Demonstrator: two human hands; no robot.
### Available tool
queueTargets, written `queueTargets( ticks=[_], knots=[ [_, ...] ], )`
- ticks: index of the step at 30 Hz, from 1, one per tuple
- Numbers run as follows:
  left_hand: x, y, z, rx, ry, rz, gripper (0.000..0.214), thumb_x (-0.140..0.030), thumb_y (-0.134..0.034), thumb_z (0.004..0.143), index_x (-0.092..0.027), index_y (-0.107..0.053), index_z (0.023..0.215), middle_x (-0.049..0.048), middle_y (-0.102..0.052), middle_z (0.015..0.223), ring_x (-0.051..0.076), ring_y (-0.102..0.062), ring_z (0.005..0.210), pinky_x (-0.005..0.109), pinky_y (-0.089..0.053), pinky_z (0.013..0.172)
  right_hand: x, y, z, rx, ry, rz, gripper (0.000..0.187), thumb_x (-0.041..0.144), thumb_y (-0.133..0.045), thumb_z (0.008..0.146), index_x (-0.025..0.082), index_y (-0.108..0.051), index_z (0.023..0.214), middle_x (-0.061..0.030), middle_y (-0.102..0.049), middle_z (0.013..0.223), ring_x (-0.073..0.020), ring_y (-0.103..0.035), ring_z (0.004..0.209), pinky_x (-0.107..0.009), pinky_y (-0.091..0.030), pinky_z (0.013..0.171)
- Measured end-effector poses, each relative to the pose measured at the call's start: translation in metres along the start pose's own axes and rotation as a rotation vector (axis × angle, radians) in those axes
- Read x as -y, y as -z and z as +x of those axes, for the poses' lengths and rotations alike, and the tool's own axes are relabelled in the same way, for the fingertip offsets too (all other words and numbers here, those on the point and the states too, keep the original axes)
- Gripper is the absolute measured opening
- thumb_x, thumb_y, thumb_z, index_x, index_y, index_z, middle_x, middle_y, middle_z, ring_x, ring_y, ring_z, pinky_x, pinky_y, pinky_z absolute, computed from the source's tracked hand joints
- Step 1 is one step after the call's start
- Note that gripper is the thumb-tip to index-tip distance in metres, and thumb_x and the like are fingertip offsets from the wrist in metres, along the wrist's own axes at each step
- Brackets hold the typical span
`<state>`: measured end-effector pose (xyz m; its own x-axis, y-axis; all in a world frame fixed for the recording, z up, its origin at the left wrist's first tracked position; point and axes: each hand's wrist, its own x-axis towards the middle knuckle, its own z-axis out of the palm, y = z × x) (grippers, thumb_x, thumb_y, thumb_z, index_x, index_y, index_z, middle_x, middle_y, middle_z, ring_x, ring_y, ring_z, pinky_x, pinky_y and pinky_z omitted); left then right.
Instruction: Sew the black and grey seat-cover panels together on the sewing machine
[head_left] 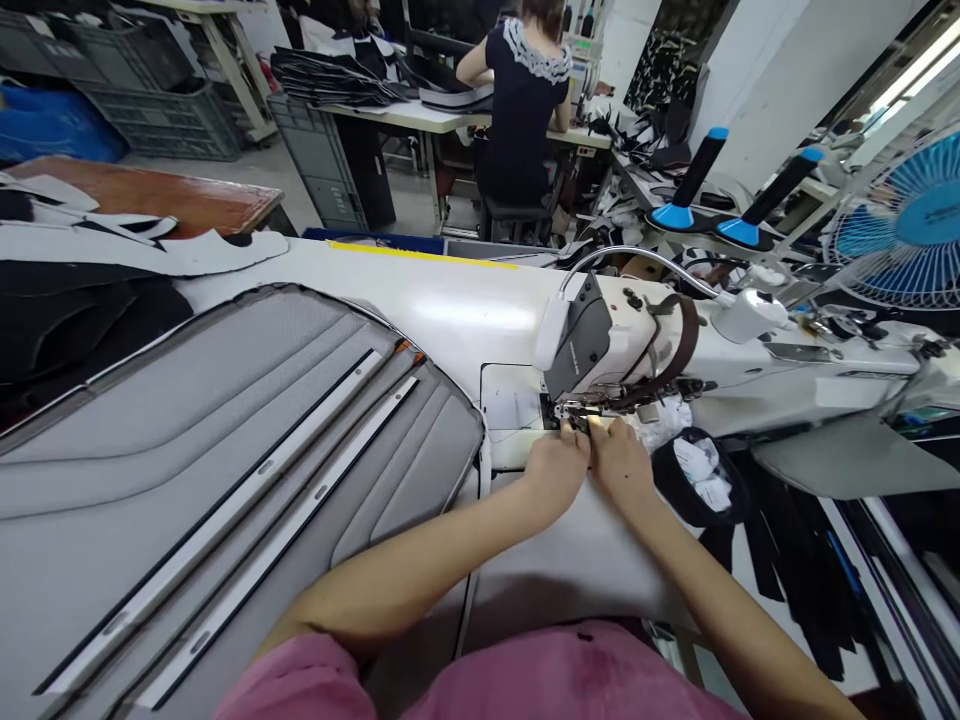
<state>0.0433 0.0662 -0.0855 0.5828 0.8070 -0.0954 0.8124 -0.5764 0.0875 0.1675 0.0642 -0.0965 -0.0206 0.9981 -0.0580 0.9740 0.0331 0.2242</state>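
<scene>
Side by side under the head of a white sewing machine (637, 330), both hands are close to the presser foot (561, 410). My left hand (556, 468) has its fingers curled and pinched just in front of the foot. Nearly touching it, my right hand (621, 460) is closed too, fingertips at the needle area. Whatever lies between the fingers is hidden or too small to name. To the left, a large grey quilted panel (292, 400) with two white slotted strips (315, 490) spreads over the table, its dark-edged border reaching the machine bed.
A black round container (701, 478) with white labels stands right of my right hand. Two dark thread cones (697, 175) and a blue fan (919, 215) are at the right. Ahead, a co-worker (525, 110) sits at another table. Black fabric pieces (75, 320) lie far left.
</scene>
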Motion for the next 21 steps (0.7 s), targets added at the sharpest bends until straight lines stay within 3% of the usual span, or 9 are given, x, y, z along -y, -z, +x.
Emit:
queueTargets(
  ticks=[5, 11, 17, 21],
  knots=[
    [0.001, 0.001, 0.002, 0.016, 0.003, -0.024, 0.043, -0.007, -0.043, 0.088, -0.003, -0.049, 0.131, 0.0324, -0.05, 0.131, 0.027, -0.069, 0.088, 0.031, -0.053, 0.062, 0.002, 0.0, 0.009, 0.031, -0.04, 0.088, 0.028, 0.034, -0.038, 0.099, 0.019, -0.059, 0.108, -0.0109, -0.062, 0.096, -0.0201, -0.064, 0.075, -0.027, -0.036, 0.057],
    [0.002, 0.002, 0.004, 0.045, -0.006, -0.035, 0.042, -0.007, -0.04, 0.091, 0.0, -0.049, 0.132, 0.0335, -0.051, 0.129, 0.027, -0.069, 0.09, 0.031, -0.055, 0.064, 0.005, -0.005, 0.022, 0.011, 0.005, 0.139, 0.029, 0.031, -0.041, 0.099, 0.019, -0.066, 0.096, -0.0086, -0.069, 0.092, -0.02, -0.065, 0.077, -0.025, -0.032, 0.055],
    [-0.002, 0.0, 0.005, 0.05, 0.027, -0.04, 0.046, -0.008, -0.04, 0.091, 0.0, -0.045, 0.136, 0.0349, -0.049, 0.132, 0.029, -0.069, 0.091, 0.033, -0.056, 0.064, -0.008, -0.018, 0.013, -0.12, 0.045, 0.337, 0.033, 0.035, -0.04, 0.099, 0.021, -0.066, 0.115, -0.0071, -0.07, 0.103, -0.0183, -0.064, 0.083, -0.024, -0.038, 0.063],
    [-0.002, -0.002, 0.005, 0.021, 0.004, -0.013, 0.044, -0.005, -0.039, 0.09, 0.0, -0.049, 0.133, 0.0337, -0.05, 0.131, 0.028, -0.069, 0.091, 0.031, -0.055, 0.063, -0.003, -0.01, 0.004, -0.127, -0.016, 0.238, 0.033, 0.035, -0.043, 0.097, 0.021, -0.063, 0.119, -0.0085, -0.068, 0.106, -0.017, -0.063, 0.072, -0.026, -0.033, 0.055]
  ],
)
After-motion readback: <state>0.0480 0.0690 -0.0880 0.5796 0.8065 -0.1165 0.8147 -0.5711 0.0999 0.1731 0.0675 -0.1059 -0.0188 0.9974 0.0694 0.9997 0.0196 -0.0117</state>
